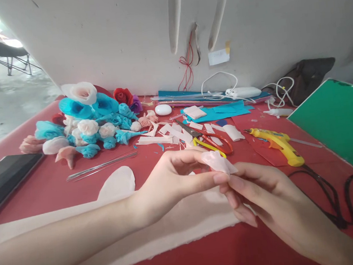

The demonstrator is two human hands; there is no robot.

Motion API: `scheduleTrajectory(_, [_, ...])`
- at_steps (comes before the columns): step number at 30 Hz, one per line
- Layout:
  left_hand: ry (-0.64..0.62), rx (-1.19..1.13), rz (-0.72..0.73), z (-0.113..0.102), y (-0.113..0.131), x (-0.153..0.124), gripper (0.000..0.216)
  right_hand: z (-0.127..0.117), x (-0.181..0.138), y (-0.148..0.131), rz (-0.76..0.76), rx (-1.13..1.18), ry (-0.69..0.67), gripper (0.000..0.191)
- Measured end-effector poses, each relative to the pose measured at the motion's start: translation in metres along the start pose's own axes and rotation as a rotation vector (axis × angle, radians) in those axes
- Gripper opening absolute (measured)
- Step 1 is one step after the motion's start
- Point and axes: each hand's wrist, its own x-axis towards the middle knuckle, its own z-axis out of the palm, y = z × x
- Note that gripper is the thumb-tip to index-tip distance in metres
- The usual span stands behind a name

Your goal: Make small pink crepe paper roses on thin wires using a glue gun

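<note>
A small pale pink crepe-paper flower (216, 163) is held up between both hands over the table. My left hand (176, 176) pinches it from the left between thumb and fingers. On the other side, my right hand (265, 190) has its thumb and fingertips closed on the lower right end of the flower, close to my left thumb. Beneath the hands lies a long sheet of pale pink paper (161, 230), with a rounded pale piece (119, 181) at its upper edge. Scissors with red and yellow handles (216, 141) lie just beyond, among pale paper scraps (176, 133).
Blue, white, pink and red paper flowers (85, 126) are heaped at the left. Thin wires (101, 165) and a black flat object (10, 177) lie nearer. At the right are a yellow glue gun (279, 143) with a black cord and a green board (340, 121).
</note>
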Motion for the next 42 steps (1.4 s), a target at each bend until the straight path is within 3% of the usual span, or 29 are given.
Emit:
scheduleTrajectory(6, [0.032,0.008,-0.006,0.000,-0.001,0.001,0.012,-0.003,0.002,0.001,0.007,-0.054,-0.006,0.019])
scheduleTrajectory(13, [0.280,0.094,0.100,-0.012,0.007,0.009,0.010,-0.008,0.009,-0.005,-0.090,-0.391,0.061,0.020])
scheduleTrajectory(17, [0.464,0.128,0.252,-0.029,0.013,0.018,0.012,-0.024,0.021,-0.004,-0.218,-0.788,0.176,0.019])
scheduleTrajectory(20, [0.531,0.106,0.277,-0.039,0.014,0.023,0.013,-0.043,0.030,0.000,-0.307,-1.076,0.297,0.012])
scheduleTrajectory(24, [0.519,0.068,0.237,-0.042,0.011,0.025,0.014,-0.064,0.037,0.000,-0.361,-1.163,0.515,0.021])
scheduleTrajectory(27, [0.474,0.044,0.184,-0.037,0.009,0.022,0.014,-0.067,0.037,-0.007,-0.436,-1.148,0.596,0.015])
scheduleTrajectory(29, [0.433,0.034,0.154,-0.032,0.010,0.019,0.013,-0.062,0.033,-0.014,-0.476,-1.122,0.572,0.028])
scheduleTrajectory(34, [0.300,-0.019,0.095,-0.019,0.012,0.011,0.012,-0.029,0.016,-0.029,-0.458,-1.034,0.404,0.017])
scheduleTrajectory(38, [0.194,-0.076,0.061,-0.012,0.013,0.007,0.009,-0.004,0.012,-0.032,-0.599,-0.946,0.334,0.012])
scheduleTrajectory(42, [0.174,-0.067,0.060,-0.006,0.015,0.004,0.012,0.007,0.017,-0.032,-0.717,-1.002,0.311,0.012])
